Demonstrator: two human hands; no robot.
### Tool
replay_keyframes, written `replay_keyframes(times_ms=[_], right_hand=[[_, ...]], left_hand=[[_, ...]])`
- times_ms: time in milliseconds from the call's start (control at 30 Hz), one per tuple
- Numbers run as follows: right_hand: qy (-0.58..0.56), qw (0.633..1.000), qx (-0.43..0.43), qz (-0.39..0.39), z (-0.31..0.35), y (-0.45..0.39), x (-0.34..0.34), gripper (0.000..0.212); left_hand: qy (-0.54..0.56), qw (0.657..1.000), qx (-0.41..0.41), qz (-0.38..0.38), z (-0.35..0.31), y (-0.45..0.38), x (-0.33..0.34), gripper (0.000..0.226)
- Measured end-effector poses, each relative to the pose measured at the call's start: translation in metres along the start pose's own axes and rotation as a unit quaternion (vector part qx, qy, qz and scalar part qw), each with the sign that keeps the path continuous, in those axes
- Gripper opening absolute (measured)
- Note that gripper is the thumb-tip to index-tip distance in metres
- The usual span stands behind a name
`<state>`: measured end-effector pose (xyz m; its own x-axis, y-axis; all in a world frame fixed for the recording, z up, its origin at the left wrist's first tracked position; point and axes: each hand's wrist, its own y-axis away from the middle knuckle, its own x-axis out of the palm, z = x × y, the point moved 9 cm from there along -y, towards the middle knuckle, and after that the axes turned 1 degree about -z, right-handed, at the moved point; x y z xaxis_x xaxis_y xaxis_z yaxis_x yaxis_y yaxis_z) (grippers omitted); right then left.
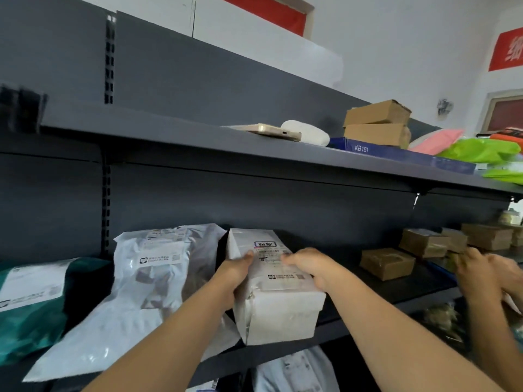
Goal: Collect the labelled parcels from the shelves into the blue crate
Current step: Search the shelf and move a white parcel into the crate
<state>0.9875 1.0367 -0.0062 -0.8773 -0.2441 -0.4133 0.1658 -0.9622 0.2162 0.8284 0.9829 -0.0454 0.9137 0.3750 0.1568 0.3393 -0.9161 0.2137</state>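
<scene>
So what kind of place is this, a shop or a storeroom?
Most likely a parcel pickup or sorting room. Dark metal shelves hold white mailer bags with shipping labels and taped cardboard boxes, and both hands grip a white labelled box.

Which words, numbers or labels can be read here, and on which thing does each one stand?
"KB161": on the blue flat box on the upper shelf.
Red banner on the wall: white characters, cut off, unreadable.
Label on the white box held by both hands: blurred.
Labels on the white mailer bag and green bag: too small.
</scene>
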Motion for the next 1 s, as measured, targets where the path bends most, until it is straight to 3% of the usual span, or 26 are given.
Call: replay_keyframes(times_ms=[167,500,600,700,833,1000], right_hand=[[-0.036,0.998,-0.012,0.047,-0.001,-0.004,0.004,0.016],[-0.166,0.974,-0.145,0.044,0.038,0.018,-0.012,0.017],[-0.178,0.97,-0.162,0.047,0.043,0.027,-0.012,0.027],[-0.199,0.963,-0.174,0.053,0.045,0.037,-0.01,0.02],[-0.21,0.958,-0.185,0.059,0.047,0.049,-0.009,0.018],[-0.209,0.956,-0.194,0.065,0.053,0.068,-0.004,0.016]], left_hand=[[0.038,0.999,-0.009,0.017,0.005,0.01,0.009,0.025],[0.052,0.991,0.122,-0.033,-0.038,0.027,0.002,0.05],[0.055,0.989,0.134,-0.028,-0.041,0.035,-0.002,0.04],[0.056,0.988,0.139,-0.027,-0.044,0.043,-0.006,0.043],[0.057,0.986,0.152,-0.031,-0.051,0.058,-0.011,0.026],[0.065,0.985,0.157,-0.024,-0.053,0.069,-0.021,0.037]])
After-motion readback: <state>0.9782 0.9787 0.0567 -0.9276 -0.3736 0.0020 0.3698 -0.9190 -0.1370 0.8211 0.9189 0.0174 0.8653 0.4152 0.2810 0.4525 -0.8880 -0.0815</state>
